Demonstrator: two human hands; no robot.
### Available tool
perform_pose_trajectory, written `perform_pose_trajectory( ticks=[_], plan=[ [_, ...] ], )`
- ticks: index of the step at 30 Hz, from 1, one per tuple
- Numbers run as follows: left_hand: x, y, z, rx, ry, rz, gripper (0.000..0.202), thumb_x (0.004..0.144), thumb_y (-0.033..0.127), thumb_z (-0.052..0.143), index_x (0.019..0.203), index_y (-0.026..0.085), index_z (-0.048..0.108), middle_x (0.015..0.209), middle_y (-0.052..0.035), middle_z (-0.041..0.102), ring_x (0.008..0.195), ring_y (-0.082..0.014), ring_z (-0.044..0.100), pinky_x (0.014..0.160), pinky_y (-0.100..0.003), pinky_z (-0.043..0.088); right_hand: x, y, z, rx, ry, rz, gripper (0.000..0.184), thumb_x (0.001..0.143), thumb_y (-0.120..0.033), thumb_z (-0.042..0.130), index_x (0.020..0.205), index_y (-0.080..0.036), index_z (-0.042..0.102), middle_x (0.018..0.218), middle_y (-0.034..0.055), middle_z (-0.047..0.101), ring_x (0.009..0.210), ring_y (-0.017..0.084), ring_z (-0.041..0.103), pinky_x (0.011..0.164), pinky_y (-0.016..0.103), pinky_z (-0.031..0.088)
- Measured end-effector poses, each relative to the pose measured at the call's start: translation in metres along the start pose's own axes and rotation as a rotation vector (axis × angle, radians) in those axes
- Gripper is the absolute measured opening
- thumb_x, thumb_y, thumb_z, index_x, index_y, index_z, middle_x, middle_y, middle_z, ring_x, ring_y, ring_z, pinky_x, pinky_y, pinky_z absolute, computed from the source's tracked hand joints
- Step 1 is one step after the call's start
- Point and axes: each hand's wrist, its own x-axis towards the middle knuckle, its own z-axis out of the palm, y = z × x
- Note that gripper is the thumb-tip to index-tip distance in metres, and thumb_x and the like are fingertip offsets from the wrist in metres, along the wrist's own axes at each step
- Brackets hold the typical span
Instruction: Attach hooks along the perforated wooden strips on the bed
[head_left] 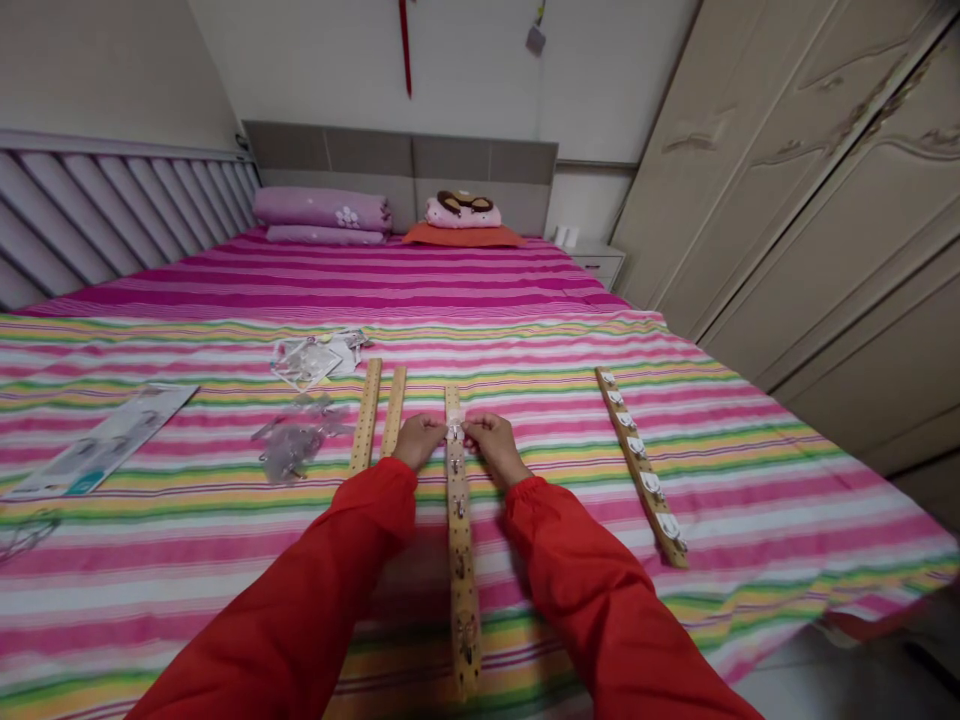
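A long wooden strip with holes [460, 540] lies lengthwise in front of me on the striped bed cover, several metal hooks in a row along it. Near its far end sits a clear-backed hook [455, 430]. From the left, my left hand [418, 440] pinches the edge of this hook's clear backing. My right hand [491, 446] is closed at the opposite edge, thumb and fingers pressed together. Both hands touch the piece over the strip; the fingertips partly hide its edges.
Two bare wooden strips [367, 415] lie left of my hands. Beyond them are clear hooks in a pile [292, 445], plastic packets [307, 360] and a flat package [105, 440]. At right lies a strip with white hooks [636, 448]. A wardrobe [810, 200] stands beside the bed.
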Motion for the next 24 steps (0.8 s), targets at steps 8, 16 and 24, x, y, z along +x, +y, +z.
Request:
perform_pose_trajectory(
  ticks=[8, 16, 24],
  plan=[
    [0.006, -0.013, 0.003, 0.079, 0.04, 0.013, 0.008, 0.059, 0.021, 0.062, 0.06, 0.015, 0.057, 0.051, 0.0046, 0.056, 0.052, -0.0096, 0.051, 0.052, -0.021, 0.036, 0.003, 0.007, 0.003, -0.027, 0.032, 0.007, 0.013, 0.056, -0.024, 0.067, 0.062, -0.017, 0.057, 0.042, -0.0063, 0.054, 0.037, 0.009, 0.046, 0.036, 0.019, 0.034],
    [0.008, -0.017, 0.007, 0.092, 0.082, -0.03, 0.014, 0.059, 0.024, 0.066, 0.065, 0.015, 0.058, 0.055, 0.0035, 0.058, 0.057, -0.0117, 0.055, 0.054, -0.022, 0.039, 0.009, 0.016, 0.002, -0.038, 0.029, -0.003, 0.01, 0.056, -0.022, 0.064, 0.059, -0.018, 0.056, 0.041, -0.0072, 0.052, 0.037, 0.008, 0.044, 0.04, 0.021, 0.037],
    [0.004, -0.024, 0.007, -0.046, -0.005, 0.073, 0.039, 0.064, 0.016, 0.062, 0.103, 0.012, 0.065, 0.05, 0.0072, 0.053, 0.048, -0.0093, 0.051, 0.049, -0.02, 0.04, 0.01, 0.029, -0.003, -0.092, -0.006, -0.078, 0.024, 0.063, -0.025, 0.063, 0.086, -0.017, 0.067, 0.052, -0.0063, 0.059, 0.044, 0.011, 0.052, 0.046, 0.023, 0.045]
  ],
)
